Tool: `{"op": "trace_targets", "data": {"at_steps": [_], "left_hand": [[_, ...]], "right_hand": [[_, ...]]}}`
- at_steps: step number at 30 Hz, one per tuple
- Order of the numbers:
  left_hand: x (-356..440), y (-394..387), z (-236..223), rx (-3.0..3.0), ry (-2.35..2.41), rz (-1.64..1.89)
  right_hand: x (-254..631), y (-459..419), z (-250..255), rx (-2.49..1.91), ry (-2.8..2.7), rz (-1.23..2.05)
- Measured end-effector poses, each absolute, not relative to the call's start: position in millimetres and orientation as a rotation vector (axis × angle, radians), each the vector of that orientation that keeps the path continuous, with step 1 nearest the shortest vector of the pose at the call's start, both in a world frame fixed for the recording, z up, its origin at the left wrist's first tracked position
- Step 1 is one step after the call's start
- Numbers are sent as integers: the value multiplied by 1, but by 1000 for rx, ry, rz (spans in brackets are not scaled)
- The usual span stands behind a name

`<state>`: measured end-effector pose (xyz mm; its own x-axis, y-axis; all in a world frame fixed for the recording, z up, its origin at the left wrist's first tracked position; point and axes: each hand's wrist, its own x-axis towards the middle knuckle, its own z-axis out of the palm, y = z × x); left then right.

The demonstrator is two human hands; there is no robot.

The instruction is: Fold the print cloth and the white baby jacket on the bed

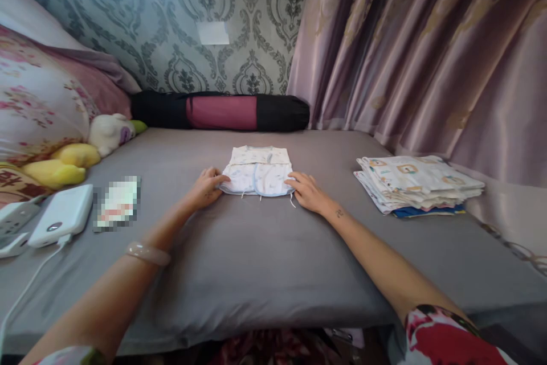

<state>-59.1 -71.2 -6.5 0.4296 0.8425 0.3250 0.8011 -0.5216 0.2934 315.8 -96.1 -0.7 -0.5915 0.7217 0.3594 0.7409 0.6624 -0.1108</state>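
Observation:
A small white baby shirt (257,174) with blue trim and thin ties lies folded in the middle of the grey-covered surface. At its near left corner, my left hand (208,187) pinches the cloth, the thumb on top. My right hand (311,189) holds the near right corner in the same way, a loose tie hanging beside its fingers. The undersides of both grips are hidden.
To the right sits a stack of folded printed cloths (419,183). On the left are a white power bank (64,214) with a cable, a blurred flat item (117,202) and plush toys (109,131). A black and maroon roll (222,111) lies along the wall.

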Motion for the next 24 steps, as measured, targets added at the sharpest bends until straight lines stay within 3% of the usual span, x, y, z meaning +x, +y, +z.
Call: {"op": "trace_targets", "data": {"at_steps": [6, 11, 24], "left_hand": [[-58, -61, -1, 2574, 1168, 600], [-43, -54, 16, 2236, 1460, 651], [-13, 17, 3, 2099, 1556, 1138]], "right_hand": [[320, -79, -5, -1078, -2484, 170], [307, -66, 2, -1264, -2253, 341], [279, 0, 9, -1523, -1875, 168]]}}
